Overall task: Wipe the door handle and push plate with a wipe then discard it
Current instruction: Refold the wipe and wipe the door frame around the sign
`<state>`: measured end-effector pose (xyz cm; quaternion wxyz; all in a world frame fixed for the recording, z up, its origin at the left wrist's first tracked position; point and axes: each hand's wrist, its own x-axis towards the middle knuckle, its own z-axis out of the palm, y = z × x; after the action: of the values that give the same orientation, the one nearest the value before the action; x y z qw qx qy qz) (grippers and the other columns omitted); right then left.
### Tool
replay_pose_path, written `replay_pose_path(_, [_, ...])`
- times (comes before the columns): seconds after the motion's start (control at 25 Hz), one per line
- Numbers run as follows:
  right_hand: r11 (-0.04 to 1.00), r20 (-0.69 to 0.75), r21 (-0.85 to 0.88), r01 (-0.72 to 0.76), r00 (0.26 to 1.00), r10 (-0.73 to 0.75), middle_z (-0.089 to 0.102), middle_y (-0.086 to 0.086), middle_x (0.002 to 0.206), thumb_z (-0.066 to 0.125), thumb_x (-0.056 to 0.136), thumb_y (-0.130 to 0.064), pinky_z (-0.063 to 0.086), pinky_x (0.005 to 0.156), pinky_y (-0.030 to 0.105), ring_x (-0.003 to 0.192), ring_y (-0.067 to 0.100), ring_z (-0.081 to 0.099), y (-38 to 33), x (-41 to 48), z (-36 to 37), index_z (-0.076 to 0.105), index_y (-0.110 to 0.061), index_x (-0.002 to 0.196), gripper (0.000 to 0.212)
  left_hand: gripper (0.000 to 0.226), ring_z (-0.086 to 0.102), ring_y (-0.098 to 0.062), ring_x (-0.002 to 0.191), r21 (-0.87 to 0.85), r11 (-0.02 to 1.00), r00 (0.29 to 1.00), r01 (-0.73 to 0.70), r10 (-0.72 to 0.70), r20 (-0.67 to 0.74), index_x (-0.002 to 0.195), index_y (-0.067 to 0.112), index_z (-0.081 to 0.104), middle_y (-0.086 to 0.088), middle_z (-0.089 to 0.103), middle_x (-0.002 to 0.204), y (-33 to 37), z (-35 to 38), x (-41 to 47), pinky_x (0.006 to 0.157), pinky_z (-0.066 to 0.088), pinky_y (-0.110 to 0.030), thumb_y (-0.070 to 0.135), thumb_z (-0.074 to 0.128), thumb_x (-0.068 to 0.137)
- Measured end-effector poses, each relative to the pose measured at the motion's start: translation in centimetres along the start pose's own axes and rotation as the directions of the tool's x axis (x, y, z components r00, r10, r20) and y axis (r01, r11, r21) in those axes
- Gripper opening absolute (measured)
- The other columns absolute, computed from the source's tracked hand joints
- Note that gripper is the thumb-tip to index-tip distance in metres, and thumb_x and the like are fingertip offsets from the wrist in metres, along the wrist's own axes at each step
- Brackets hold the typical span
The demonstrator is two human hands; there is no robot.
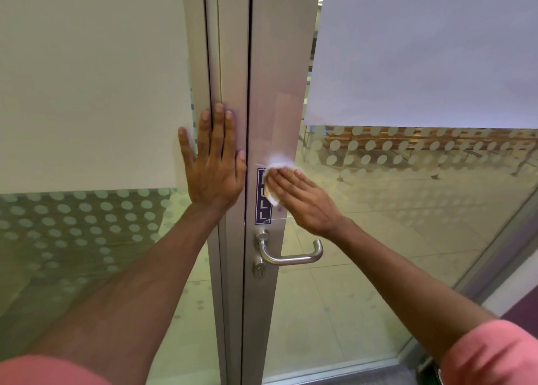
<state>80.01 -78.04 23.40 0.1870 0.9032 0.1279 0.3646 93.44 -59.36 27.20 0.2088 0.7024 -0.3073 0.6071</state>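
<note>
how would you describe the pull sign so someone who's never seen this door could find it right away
Start at the metal door frame running up the middle between the glass panels. Go to the lever handle low on that frame, then look just above it: the pull sign is a narrow purple strip with white letters stacked vertically, partly covered by the right hand pressing a white wipe. Nothing else on the frame is coloured.

One legible marking: a purple vertical sign (263,197) on the aluminium door stile (270,122), white letters reading "PULL"; its top letter lies partly under the right hand's fingertips (272,178).
</note>
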Motion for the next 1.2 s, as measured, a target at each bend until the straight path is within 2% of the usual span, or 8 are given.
replay_pose_path(0.12, [0.979,0.370,0.095,0.182,0.906,-0.204,0.013,0.002,0.160,0.032,0.100,-0.016,0.019,0.121,0.040,0.147,0.014,0.008,-0.7,-4.3,1.5,0.016,-0.016,0.152,0.054,0.064,-0.015,-0.016,0.152,-0.009,1.000,1.000,0.003,-0.003,-0.006,0.157,0.015,-0.008,-0.010,0.011,0.162,-0.1,0.1,0.0,0.122,-0.014,-0.048,0.037,0.022,0.104])
replay_pose_path(0.2, [0.962,0.443,0.132,0.240,0.854,-0.274,0.009,-0.003,0.160,0.037,0.101,-0.016,0.020,0.121,0.038,0.147,0.010,0.006,-0.3,-5.0,1.5,0.011,-0.018,0.152,0.057,0.064,-0.016,-0.015,0.151,0.001,1.000,1.000,0.001,-0.001,-0.007,0.156,0.016,-0.009,-0.009,0.010,0.162,0.0,0.2,0.1,0.121,-0.015,-0.048,0.038,0.021,0.104])
replay_pose_path(0.32, [0.967,0.319,0.034,0.254,0.914,-0.251,0.010,0.000,0.159,0.045,0.095,-0.008,0.023,0.120,0.038,0.147,0.012,0.009,0.9,-3.2,0.7,0.012,-0.017,0.151,0.066,0.064,-0.016,-0.015,0.151,-0.012,1.000,1.000,0.007,-0.007,0.000,0.156,0.016,-0.008,-0.009,0.011,0.162,-0.1,0.2,0.1,0.121,-0.015,-0.048,0.038,0.021,0.104])
replay_pose_path(0.52, [0.999,-0.058,-0.031,0.017,0.998,-0.019,0.025,0.009,0.158,0.039,0.090,0.004,0.009,0.123,0.035,0.149,0.018,0.010,1.1,2.1,-0.8,0.022,-0.009,0.152,0.066,0.064,-0.015,-0.015,0.151,-0.019,1.000,1.000,0.010,-0.010,0.005,0.157,0.015,-0.007,-0.010,0.011,0.162,-0.2,0.3,0.0,0.121,-0.015,-0.048,0.039,0.020,0.104])
replay_pose_path(0.76, [0.950,0.290,0.078,0.303,0.905,-0.312,0.029,0.002,0.155,0.057,0.091,-0.006,0.016,0.118,0.037,0.142,0.011,0.024,-0.5,-4.6,1.6,0.031,-0.011,0.148,0.063,0.064,-0.013,-0.016,0.151,-0.021,1.000,1.000,0.022,-0.022,0.008,0.157,0.015,-0.007,-0.009,0.011,0.162,-0.2,0.2,0.1,0.122,-0.012,-0.049,0.037,0.022,0.104])
replay_pose_path(0.88, [0.936,0.289,0.005,0.352,0.896,-0.339,0.025,0.000,0.157,0.049,0.092,-0.010,0.011,0.122,0.030,0.143,0.009,0.021,0.7,-4.6,1.3,0.027,-0.013,0.150,0.062,0.064,-0.010,-0.016,0.152,-0.032,0.999,1.000,0.008,-0.008,0.011,0.156,0.015,-0.008,-0.010,0.012,0.162,0.0,0.0,0.1,0.122,-0.012,-0.049,0.037,0.021,0.104])
replay_pose_path(1.08, [0.995,0.055,-0.082,0.056,0.997,-0.051,0.020,0.008,0.157,0.053,0.082,0.010,0.014,0.123,0.036,0.146,0.018,0.018,0.6,-1.9,0.4,0.020,-0.011,0.150,0.079,0.064,-0.011,-0.018,0.153,-0.022,1.000,1.000,0.003,-0.002,0.014,0.156,0.015,-0.009,-0.010,0.011,0.162,-0.1,0.0,0.1,0.122,-0.011,-0.050,0.037,0.021,0.104])
replay_pose_path(1.2, [0.981,0.175,-0.075,0.181,0.971,-0.166,0.026,0.008,0.155,0.065,0.081,-0.001,0.021,0.118,0.037,0.143,0.019,0.026,-0.1,-3.5,0.6,0.031,-0.010,0.148,0.076,0.064,-0.014,-0.016,0.152,-0.025,1.000,1.000,0.002,-0.002,0.005,0.156,0.015,-0.007,-0.010,0.011,0.162,-0.1,0.1,-0.1,0.122,-0.011,-0.050,0.037,0.022,0.104])
